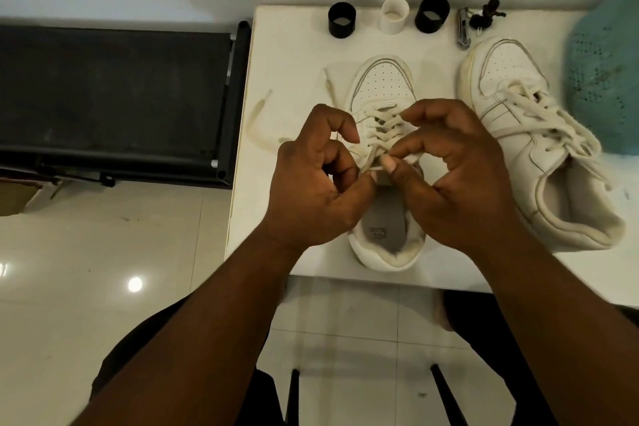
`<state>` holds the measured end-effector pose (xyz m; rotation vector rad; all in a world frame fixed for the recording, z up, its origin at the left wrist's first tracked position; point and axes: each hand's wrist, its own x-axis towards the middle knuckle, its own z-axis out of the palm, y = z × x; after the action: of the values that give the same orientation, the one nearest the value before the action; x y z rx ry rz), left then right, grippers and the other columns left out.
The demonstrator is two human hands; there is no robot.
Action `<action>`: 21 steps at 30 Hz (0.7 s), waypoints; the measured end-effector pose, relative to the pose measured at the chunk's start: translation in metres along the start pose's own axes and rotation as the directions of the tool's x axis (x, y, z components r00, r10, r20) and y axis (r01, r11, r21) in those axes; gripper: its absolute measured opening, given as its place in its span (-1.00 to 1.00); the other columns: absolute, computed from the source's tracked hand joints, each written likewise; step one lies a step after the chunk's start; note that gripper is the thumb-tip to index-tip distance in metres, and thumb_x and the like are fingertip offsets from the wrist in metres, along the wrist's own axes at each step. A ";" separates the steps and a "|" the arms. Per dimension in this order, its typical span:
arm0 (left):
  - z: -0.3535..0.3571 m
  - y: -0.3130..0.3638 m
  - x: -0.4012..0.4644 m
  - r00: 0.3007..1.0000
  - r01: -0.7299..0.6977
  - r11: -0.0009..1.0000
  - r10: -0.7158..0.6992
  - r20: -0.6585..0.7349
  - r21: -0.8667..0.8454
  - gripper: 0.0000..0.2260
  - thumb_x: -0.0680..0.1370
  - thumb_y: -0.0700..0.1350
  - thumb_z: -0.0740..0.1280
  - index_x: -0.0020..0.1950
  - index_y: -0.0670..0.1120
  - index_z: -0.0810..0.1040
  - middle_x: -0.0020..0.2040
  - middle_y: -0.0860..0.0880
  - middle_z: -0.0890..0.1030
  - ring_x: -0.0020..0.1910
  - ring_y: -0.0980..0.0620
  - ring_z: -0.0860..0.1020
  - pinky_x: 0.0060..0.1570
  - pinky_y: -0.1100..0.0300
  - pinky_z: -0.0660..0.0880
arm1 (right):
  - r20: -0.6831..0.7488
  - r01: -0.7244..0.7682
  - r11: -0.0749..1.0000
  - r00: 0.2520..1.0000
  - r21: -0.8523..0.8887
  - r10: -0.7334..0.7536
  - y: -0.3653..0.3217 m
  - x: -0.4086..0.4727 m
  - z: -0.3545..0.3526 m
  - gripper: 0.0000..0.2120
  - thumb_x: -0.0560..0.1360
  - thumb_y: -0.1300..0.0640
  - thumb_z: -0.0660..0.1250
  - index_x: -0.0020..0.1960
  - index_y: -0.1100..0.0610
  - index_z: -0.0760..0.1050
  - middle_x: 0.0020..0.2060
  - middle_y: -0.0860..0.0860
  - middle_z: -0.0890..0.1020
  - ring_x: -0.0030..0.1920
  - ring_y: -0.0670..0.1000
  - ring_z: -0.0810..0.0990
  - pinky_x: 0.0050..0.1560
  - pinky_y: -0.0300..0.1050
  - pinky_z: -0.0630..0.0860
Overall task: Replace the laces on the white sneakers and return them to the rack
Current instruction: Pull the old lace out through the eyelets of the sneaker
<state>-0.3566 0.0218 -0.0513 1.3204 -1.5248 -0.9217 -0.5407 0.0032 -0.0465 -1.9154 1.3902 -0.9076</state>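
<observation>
- Lacing in progress on the near white leather sneaker (380,86), which stands upright on the white table (287,55), toe pointing away from the person, heel at the table's near edge.
- Left hand (311,183): fingers curled, thumb and forefinger pinching one strand of the flat off-white lace (371,157) over the upper eyelets.
- Right hand (460,180): fingers curled, thumb tip pressed on the same lace just beside the left thumb; it appears to pinch the other strand, though the exact contact is partly hidden.
- Key relation: shoe's long axis runs straight away from the body, with both hands meeting on its midline above the tongue. The lace crossings lie just beyond the fingertips, so any tightening pull would go back towards the heel and outwards. Neither hand is clearly nearer.
- Loose lace ends trail on the table to the left of the shoe.
- Second white sneaker (539,149) lies to the right, angled, already laced by the look of it.
- Judgement: first shoe is near its top eyelets; return to rack not yet begun.
- Black fabric rack shelf (114,93) sits left of the table.
</observation>
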 end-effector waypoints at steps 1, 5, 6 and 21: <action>0.000 0.000 0.000 1.000 0.006 1.000 -0.006 0.001 0.002 -0.60 0.44 -0.30 0.52 0.06 -0.05 0.37 -0.47 0.05 0.50 -0.53 0.09 0.43 -0.37 0.36 0.33 | -0.034 0.004 1.000 0.999 -0.003 -0.004 0.000 0.000 -0.001 -0.94 0.49 0.12 0.47 -0.09 0.11 0.65 0.15 0.00 0.55 0.17 -0.17 0.52 0.13 -0.37 0.41; 0.000 -0.002 0.000 1.000 0.028 1.000 -0.028 0.003 0.013 -0.56 0.40 -0.37 0.51 0.06 -0.03 0.37 -0.47 0.06 0.50 -0.53 0.11 0.43 -0.35 0.40 0.31 | -0.172 -0.089 0.996 0.981 0.025 0.092 0.003 0.005 -0.007 -0.94 0.56 0.11 0.42 -0.09 0.02 0.56 0.07 0.02 0.55 0.05 -0.19 0.53 0.01 -0.39 0.44; 0.000 -0.002 0.000 0.999 0.032 0.999 -0.032 0.002 0.017 -0.56 0.40 -0.37 0.51 0.06 -0.02 0.36 -0.48 0.06 0.50 -0.53 0.11 0.43 -0.35 0.40 0.31 | -0.195 -0.136 0.989 0.970 0.052 0.144 0.003 0.007 -0.008 -0.93 0.57 0.07 0.40 -0.09 -0.01 0.55 0.07 0.01 0.56 0.06 -0.17 0.54 -0.01 -0.39 0.47; 0.000 0.000 0.000 0.999 0.045 0.999 -0.045 0.005 0.011 -0.55 0.39 -0.37 0.51 0.08 -0.01 0.38 -0.48 0.06 0.51 -0.53 0.09 0.43 -0.36 0.37 0.33 | -0.146 -0.043 0.998 0.989 -0.048 0.035 0.000 0.008 -0.014 -0.97 0.55 0.11 0.39 -0.06 0.04 0.56 0.28 0.04 0.46 0.25 -0.28 0.39 0.19 -0.42 0.34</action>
<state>-0.3564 0.0214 -0.0508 1.3660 -1.5112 -0.9469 -0.5495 -0.0056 -0.0367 -1.8838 1.5434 -1.0193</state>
